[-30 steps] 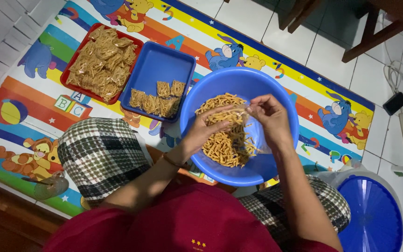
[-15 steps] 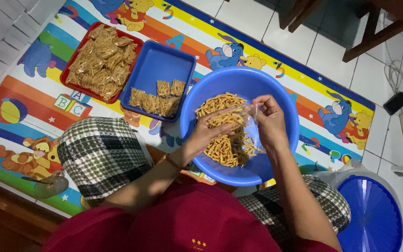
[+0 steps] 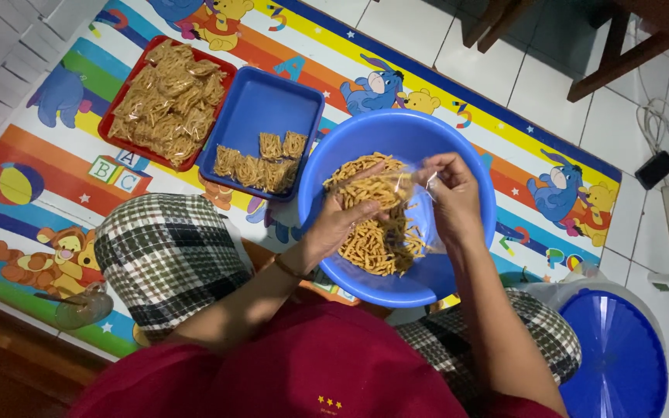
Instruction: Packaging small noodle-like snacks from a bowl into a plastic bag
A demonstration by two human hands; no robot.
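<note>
Head view: over the blue basin [image 3: 458, 147], left hand [image 3: 346, 220] closed on a clump of fried snack sticks [image 3: 377, 224], right hand [image 3: 451, 193] pinching open a small clear bag [image 3: 408, 182]. Step, by my reading: filling the bag. Next move calls for sliding the clump in cleanly; filled packets lie in blue tray [image 3: 261, 104] and red tray [image 3: 118, 104].

glossy plastic basin [image 3: 458, 139]; clear crinkly bag [image 3: 404, 186]; matt printed mat [image 3: 56, 178].
</note>
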